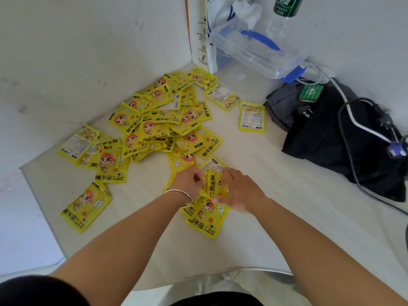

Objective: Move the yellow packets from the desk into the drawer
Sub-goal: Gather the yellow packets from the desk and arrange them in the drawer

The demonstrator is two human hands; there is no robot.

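View: I am looking down through the head camera at a pale desk fitted into a white corner.
Yellow packets: a loose heap is lying toward the corner, with strays fanning out, one near the left edge and one alone beside the black bag.
Left hand: curled fingers are pinching one side of a single packet.
Right hand: it is gripping the same packet from the other side; blur is softening the fingers, but they are reading as curled.
Why both hands: I am judging they are sharing the packet to gather a small bundle, since more packets are lying flat just beneath them.
Drawer: it is not showing, so I cannot tell where it is.
Clutter: a clear box is sitting well apart from the heap.
Progress: almost every packet is on the desk, so I am calling this early.
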